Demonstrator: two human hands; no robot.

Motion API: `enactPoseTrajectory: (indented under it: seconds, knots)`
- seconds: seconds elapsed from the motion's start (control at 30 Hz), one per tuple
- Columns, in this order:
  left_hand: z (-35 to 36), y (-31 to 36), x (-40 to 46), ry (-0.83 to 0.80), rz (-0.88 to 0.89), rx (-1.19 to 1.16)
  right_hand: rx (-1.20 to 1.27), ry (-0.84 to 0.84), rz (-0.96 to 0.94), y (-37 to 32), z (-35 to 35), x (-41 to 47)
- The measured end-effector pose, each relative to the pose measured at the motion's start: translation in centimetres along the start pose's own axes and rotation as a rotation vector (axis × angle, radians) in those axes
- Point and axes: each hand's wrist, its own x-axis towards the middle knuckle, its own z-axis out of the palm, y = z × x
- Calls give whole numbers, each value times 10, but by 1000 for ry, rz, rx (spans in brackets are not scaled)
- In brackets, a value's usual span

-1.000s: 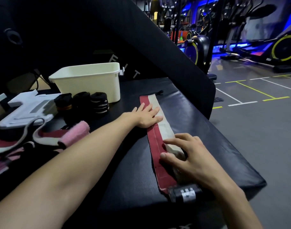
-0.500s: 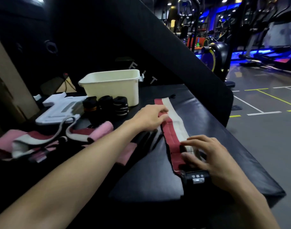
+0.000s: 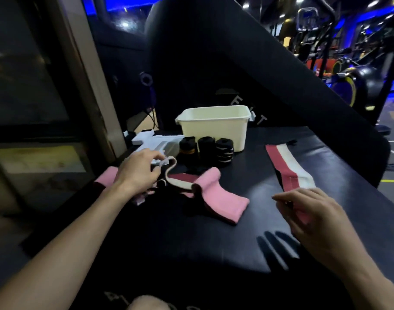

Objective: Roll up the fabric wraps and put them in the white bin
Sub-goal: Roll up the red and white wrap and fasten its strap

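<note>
left hand (image 3: pixel 139 173) has fingers curled on the loose wrap (image 3: pixel 216 193), probably next to roll. right hand (image 3: pixel 312 217) hovers half-curled over the striped wrap (image 3: pixel 288 168), grip unclear. bin (image 3: pixel 214 128) waits behind.

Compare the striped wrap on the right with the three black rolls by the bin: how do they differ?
The striped wrap lies flat and unrolled; the black rolls are wound tight and stand on end. The wrap is red and white; the rolls are mostly black. The wrap lies apart from the white bin; the rolls sit right in front of it. Neither is in the bin.
</note>
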Motion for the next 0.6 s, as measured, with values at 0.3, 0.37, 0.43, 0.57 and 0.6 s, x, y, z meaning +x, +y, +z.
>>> enactPoseTrajectory:
  seconds: [0.3, 0.37, 0.43, 0.57, 0.6]
  knots:
    - [11, -37, 15, -188, -216, 89, 4, -46, -41, -23, 16, 7]
    - [14, -31, 19, -204, -160, 167, 22, -61, -36, -22, 18, 7]
    - [18, -27, 20, -219, -117, 234, 34, -63, -15, -21, 17, 7]
    - [12, -18, 24, -96, -83, 345, 46, -77, 9, -17, 13, 5]
    - [4, -15, 28, -37, -78, 333, 55, -78, 16, -16, 12, 5]
